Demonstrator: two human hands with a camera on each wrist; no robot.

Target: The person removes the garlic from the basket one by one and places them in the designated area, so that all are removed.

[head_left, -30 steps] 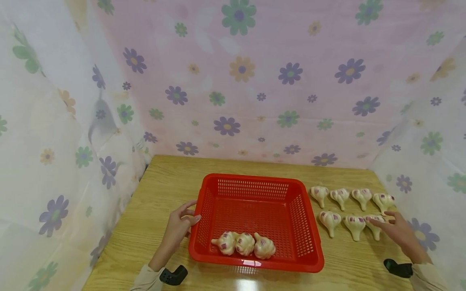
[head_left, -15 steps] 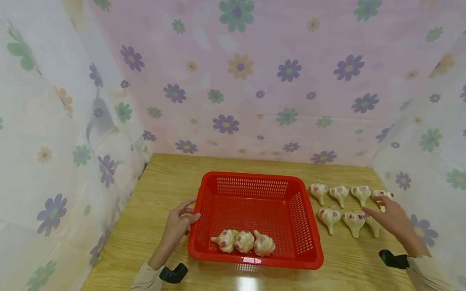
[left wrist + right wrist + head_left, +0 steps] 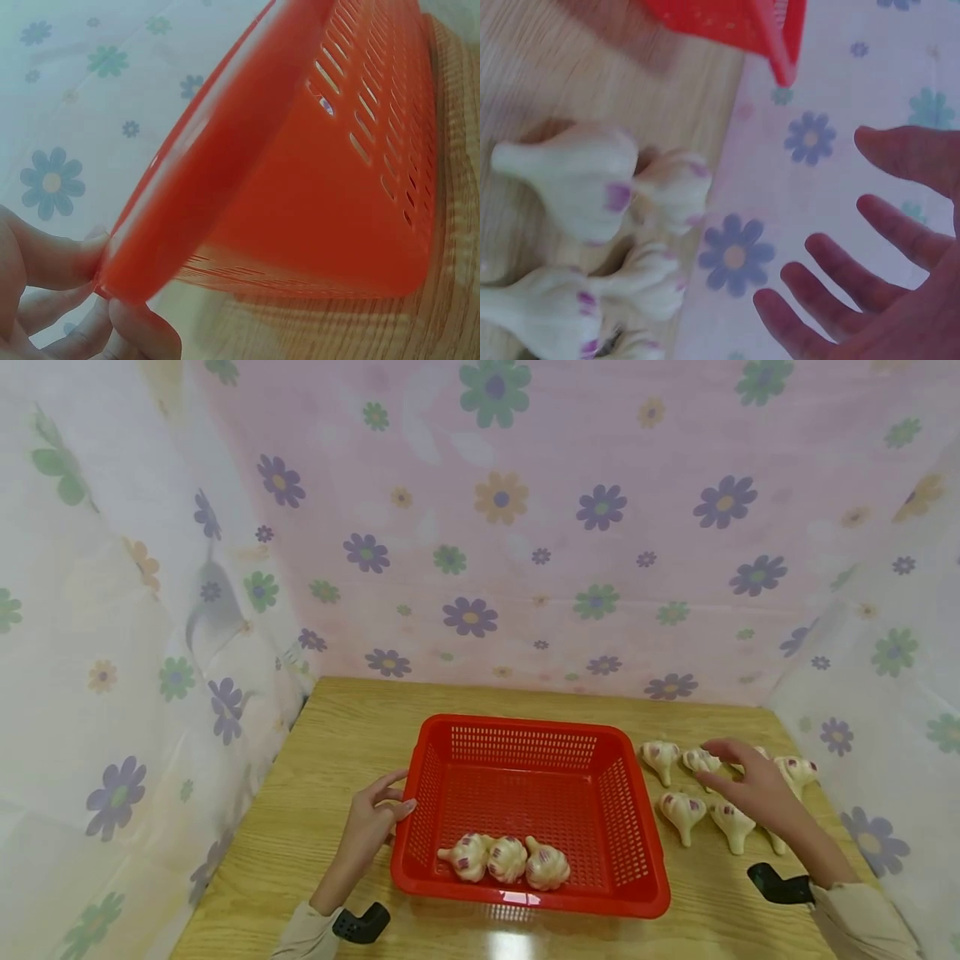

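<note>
My right hand (image 3: 759, 787), fingers spread and holding nothing, hovers over garlic bulbs (image 3: 683, 812) on the table (image 3: 352, 727); my left hand (image 3: 367, 822) pinches the basket (image 3: 517, 793) rim. Three bulbs (image 3: 507, 860) already lie inside; at least seven are outside.

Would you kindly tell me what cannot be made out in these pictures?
Head: the rightmost front-row garlic bulb, mostly covered by the right grip.
Left wrist: the inside of the red basket, mostly hidden by its wall; the left grip, cut off by the left edge.
Right wrist: the lowest bulb, cut off by the bottom edge.
</note>
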